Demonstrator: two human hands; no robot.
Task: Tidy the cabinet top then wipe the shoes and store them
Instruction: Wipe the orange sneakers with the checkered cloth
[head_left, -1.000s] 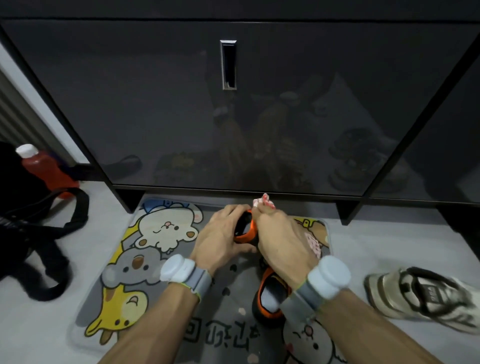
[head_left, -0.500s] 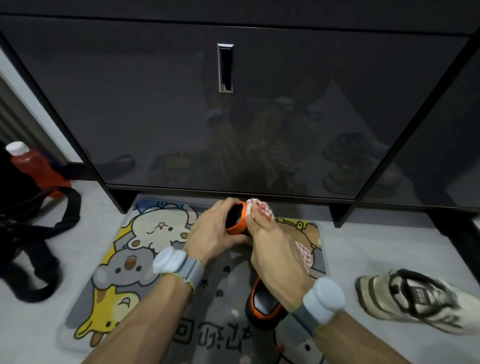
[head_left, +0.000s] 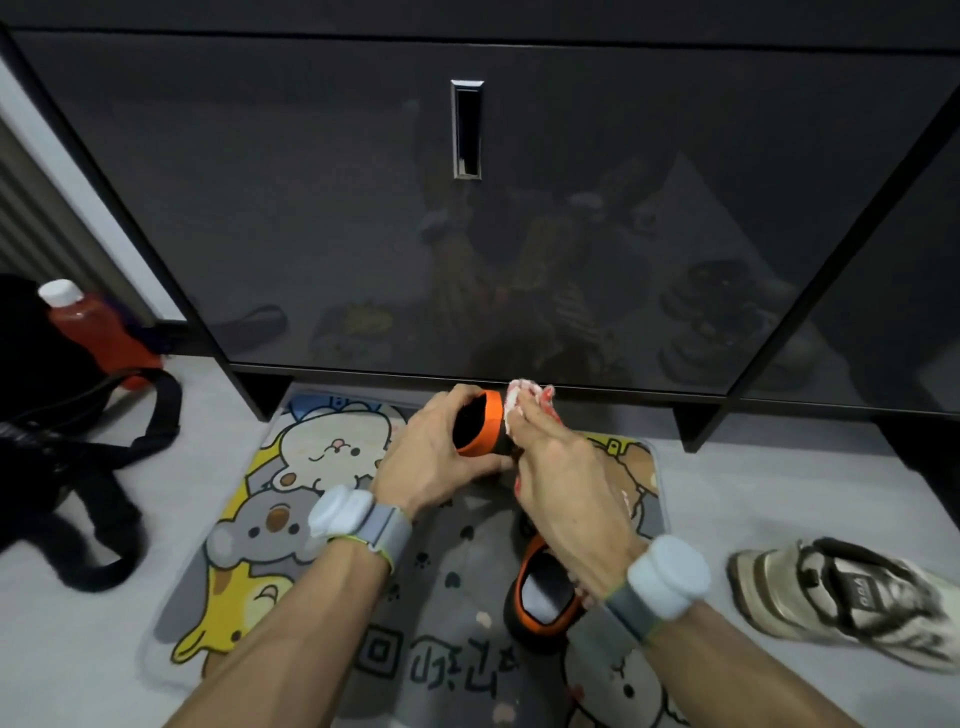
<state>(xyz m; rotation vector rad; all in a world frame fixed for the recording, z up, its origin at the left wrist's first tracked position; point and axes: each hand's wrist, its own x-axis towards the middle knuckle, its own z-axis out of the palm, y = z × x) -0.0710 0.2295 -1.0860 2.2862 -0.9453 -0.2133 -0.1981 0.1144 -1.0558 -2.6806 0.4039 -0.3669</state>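
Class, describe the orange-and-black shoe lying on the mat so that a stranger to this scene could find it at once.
Find the dark cabinet, then the cartoon-animal mat on the floor before it. Toward the mat's right side lies the black shoe with an orange rim. Its twin is up in the left hand; the pale sneaker lies off the mat.

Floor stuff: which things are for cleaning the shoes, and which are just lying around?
For the job: orange shoe in the left hand; cloth in the right hand; second orange shoe on the cartoon mat; white sneaker, probably next; cabinet.
Just lying about: red bottle; black bag.
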